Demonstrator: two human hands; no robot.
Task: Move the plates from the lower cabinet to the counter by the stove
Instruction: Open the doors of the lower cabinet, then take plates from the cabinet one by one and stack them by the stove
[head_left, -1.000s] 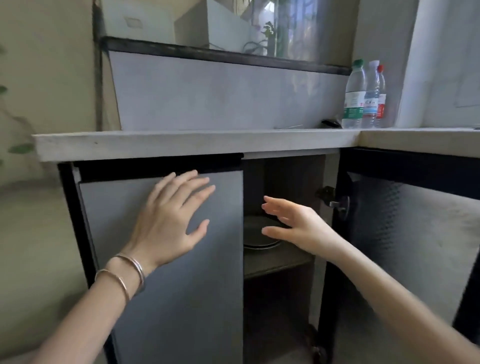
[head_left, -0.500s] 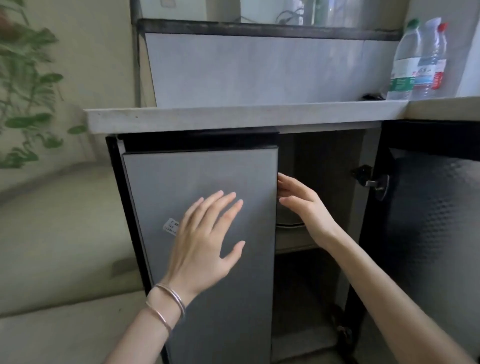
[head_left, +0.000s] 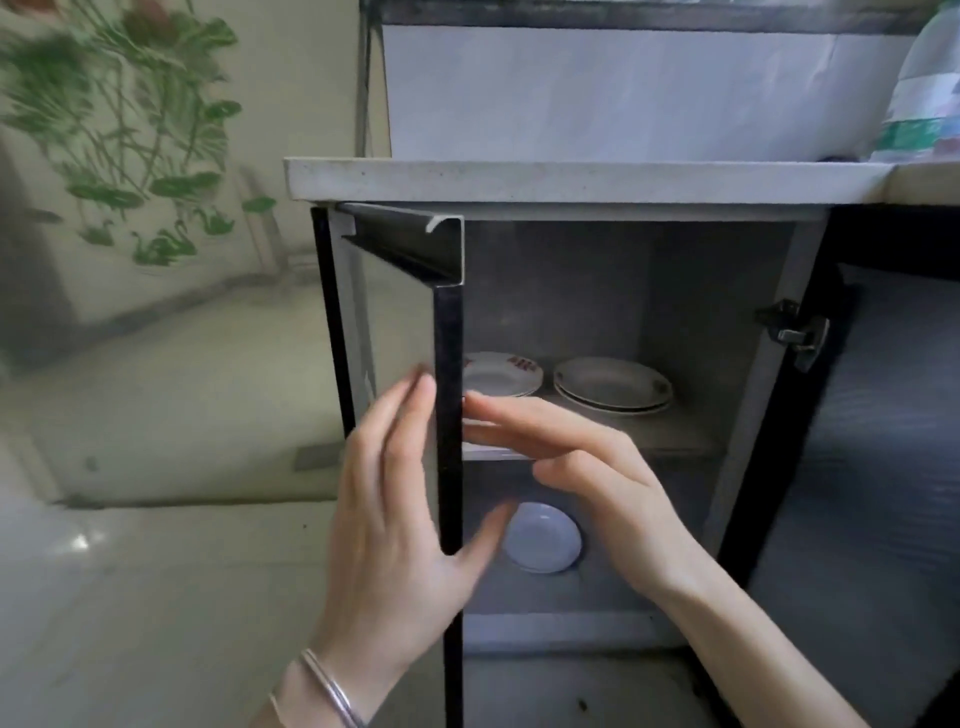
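Note:
The lower cabinet stands with both doors swung out. On its middle shelf (head_left: 675, 439) sit two small stacks of white plates: one at the left (head_left: 501, 374) with red print, one at the right (head_left: 613, 387). A small white plate (head_left: 543, 538) lies on the cabinet floor. My left hand (head_left: 395, 519) is flat with straight fingers against the outer face of the left door (head_left: 449, 415). My right hand (head_left: 582, 467) reaches across the opening, its straight fingertips touching the door's edge. Neither hand holds anything.
The pale counter (head_left: 571, 179) runs above the cabinet, with water bottles (head_left: 924, 104) at its far right. The right door (head_left: 883, 467) hangs open, its hinge (head_left: 795, 332) showing. A wall with green plant decoration (head_left: 130, 130) and a light floor lie to the left.
The left door has swung wide open, uncovering the plates on the shelf and the small plate below. Both hands stayed at the door's edge while my view shifted right and closer.

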